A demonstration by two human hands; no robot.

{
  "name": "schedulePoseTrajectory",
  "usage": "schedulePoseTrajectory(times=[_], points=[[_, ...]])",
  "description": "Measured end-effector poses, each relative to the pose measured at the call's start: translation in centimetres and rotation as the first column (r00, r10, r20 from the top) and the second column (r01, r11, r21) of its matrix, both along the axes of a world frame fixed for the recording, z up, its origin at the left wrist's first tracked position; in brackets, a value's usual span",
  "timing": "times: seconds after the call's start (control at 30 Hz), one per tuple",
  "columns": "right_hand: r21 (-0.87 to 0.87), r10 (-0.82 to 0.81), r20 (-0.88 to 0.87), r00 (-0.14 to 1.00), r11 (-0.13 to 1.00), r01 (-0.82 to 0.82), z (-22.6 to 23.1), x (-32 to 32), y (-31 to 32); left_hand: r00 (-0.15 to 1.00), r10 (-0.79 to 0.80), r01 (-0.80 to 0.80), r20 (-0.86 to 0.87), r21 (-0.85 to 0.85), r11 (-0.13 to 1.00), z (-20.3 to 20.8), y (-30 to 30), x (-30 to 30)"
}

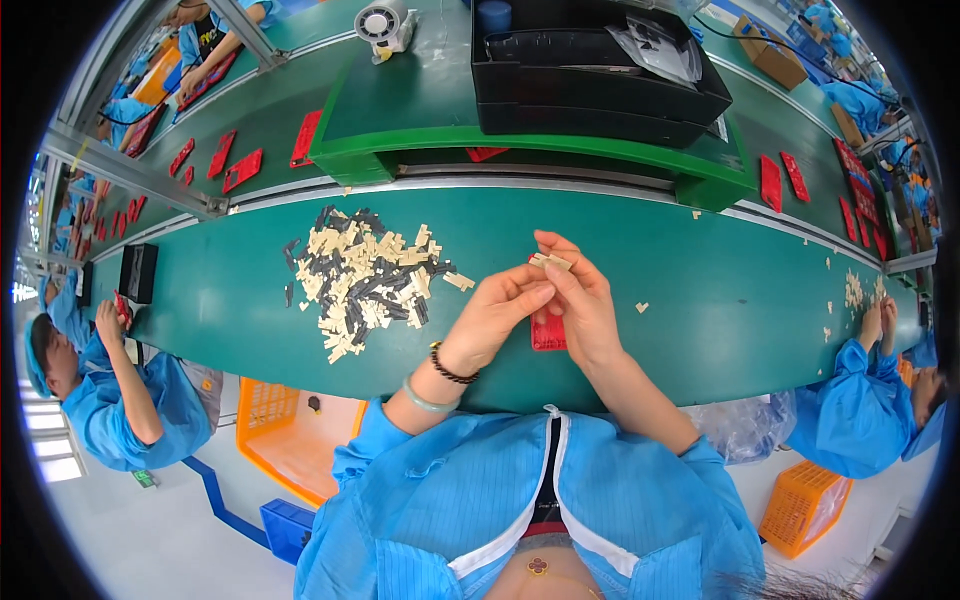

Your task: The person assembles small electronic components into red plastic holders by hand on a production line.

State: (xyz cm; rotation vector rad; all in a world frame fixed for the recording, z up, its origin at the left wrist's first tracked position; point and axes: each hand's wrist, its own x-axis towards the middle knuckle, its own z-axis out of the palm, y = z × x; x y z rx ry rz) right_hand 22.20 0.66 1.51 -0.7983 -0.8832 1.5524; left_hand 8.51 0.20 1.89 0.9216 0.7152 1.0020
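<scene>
In front of me, over the green table, my left hand (500,308) and my right hand (588,310) meet with their fingers closed. A flat red plastic part (548,334) shows below the fingers, with a red sliver above; most of it is hidden by my hands. My right thumb and fingers are at a small cream plastic piece (550,262) at the upper end of the red part. My left thumb presses beside it. To the left lies a pile of cream and dark grey plastic pieces (370,275). A single cream piece (642,307) lies to the right.
A green raised shelf (420,125) across the table carries a black bin (600,100) and a small white fan (382,28). Red parts (243,170) lie along the belt behind. Co-workers sit at both sides. An orange crate (275,430) stands on the floor at left.
</scene>
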Motion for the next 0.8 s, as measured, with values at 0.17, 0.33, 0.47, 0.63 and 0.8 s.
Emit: schedulePoseTrajectory(times=[0.17, 0.33, 0.47, 0.63, 0.8], points=[[0.065, -0.077, 0.025, 0.997, 0.995, 0.076, 0.0, 0.4, -0.5, 0.942, 0.003, 0.052, 0.337, -0.154, 0.987, -1.5, 0.0, 0.9], [0.491, -0.288, 0.543, 0.789, 0.871, -0.020, 0.9, 2.3, -0.3, 0.993, 0.096, -0.090, -0.068, 0.084, 0.992, -0.6, 0.0, 0.7], [0.470, -0.292, 0.705, 0.646, 0.875, -0.117, 1.2, 3.5, -0.3, 0.724, 0.249, 0.191, -0.643, 0.534, 0.824, 1.1, 0.0, -0.1], [0.116, -0.154, 0.166, 0.974, 0.984, 0.135, 1.0, 2.4, -0.9, 0.993, 0.017, -0.010, -0.121, 0.055, 0.998, 0.2, -0.4, 0.7], [0.515, -0.494, 0.478, 0.726, 0.827, 0.224, 1.0, 2.9, -0.5, 0.996, 0.027, -0.025, -0.087, 0.027, 0.999, -0.5, -0.1, 0.1]])
